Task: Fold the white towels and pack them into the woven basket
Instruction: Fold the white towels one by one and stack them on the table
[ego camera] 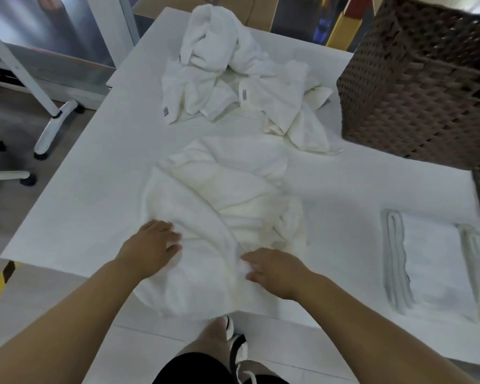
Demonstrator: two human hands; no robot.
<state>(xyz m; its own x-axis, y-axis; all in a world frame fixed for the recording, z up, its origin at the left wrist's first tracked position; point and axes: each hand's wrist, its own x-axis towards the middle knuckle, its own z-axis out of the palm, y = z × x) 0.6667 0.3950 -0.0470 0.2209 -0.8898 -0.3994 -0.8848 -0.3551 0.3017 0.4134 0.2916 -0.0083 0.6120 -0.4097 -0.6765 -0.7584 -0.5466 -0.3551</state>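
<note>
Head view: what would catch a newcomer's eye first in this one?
Probably the two bare hands near the table's front edge, the left hand and right hand laid on a rumpled white towel spread before the person. Behind it sits a heap of unfolded towels at the far middle of the white table. The dark woven basket stands at the far right, with folded towels lying in front of it.

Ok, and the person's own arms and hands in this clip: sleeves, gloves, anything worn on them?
Both arms are bare as far up as the frame shows, with no sleeves visible. The left hand and right hand wear no gloves, and no rings, watch or wristband can be seen. No markings show on either arm.
</note>
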